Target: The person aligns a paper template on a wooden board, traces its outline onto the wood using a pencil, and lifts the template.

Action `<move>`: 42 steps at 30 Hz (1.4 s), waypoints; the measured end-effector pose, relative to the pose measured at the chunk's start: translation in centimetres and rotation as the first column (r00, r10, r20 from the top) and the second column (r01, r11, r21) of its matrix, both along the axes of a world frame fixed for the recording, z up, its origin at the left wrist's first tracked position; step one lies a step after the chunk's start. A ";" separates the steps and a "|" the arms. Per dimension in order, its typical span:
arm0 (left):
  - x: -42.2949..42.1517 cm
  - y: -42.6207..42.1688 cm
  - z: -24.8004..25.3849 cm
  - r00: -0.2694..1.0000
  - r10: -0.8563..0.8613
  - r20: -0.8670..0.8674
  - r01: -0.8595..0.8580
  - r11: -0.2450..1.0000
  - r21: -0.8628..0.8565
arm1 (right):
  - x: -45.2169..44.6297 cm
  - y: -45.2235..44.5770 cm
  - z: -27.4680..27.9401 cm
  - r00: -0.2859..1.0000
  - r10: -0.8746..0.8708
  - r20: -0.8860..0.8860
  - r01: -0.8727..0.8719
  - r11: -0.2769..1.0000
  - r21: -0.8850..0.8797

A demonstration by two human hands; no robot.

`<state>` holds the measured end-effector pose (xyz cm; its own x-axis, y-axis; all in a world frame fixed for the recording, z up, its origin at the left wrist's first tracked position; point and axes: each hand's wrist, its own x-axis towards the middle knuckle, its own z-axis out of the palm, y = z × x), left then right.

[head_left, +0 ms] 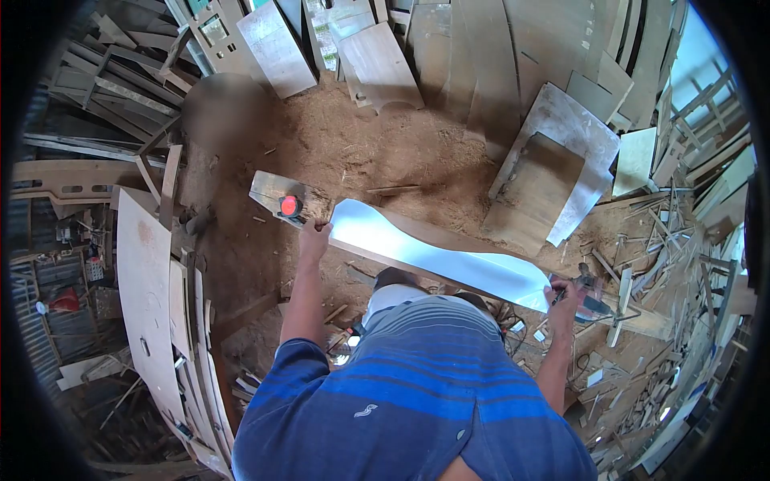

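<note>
head view, both hands point(316, 230) point(564, 297) touching pale panel point(425, 251)

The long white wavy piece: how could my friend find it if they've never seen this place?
Start at the blue shirt at the bottom, then look above it. Between the left hand and right hand is the long white wavy piece. Its bright face and curvy far edge set it apart from the brown plank sticking out past its left end.
</note>
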<state>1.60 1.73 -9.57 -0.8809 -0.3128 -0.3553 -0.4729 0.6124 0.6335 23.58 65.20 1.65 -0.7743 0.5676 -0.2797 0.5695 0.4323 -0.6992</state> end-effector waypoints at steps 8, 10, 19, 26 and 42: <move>0.0 0.0 0.2 1.000 0.006 0.022 -0.006 1.000 -0.022 | -0.3 -0.3 0.2 1.000 0.020 0.022 -0.020 1.000 0.003; 0.0 -0.1 0.0 1.000 0.005 0.013 -0.005 1.000 -0.007 | -0.4 -0.5 0.2 1.000 0.003 0.020 -0.002 1.000 -0.010; 0.1 -0.3 -0.3 1.000 0.003 0.010 -0.003 1.000 -0.014 | -0.2 -0.5 -0.9 1.000 0.001 0.018 -0.002 0.999 0.034; -0.1 -0.2 -0.4 1.000 0.028 0.003 -0.028 1.000 -0.009 | -0.1 -0.3 -1.8 0.999 -0.021 -0.031 0.021 1.000 -0.021; -0.1 0.0 0.0 1.000 0.025 -0.009 -0.025 1.000 -0.004 | 0.3 0.3 -2.7 1.000 0.004 0.002 -0.004 1.000 0.002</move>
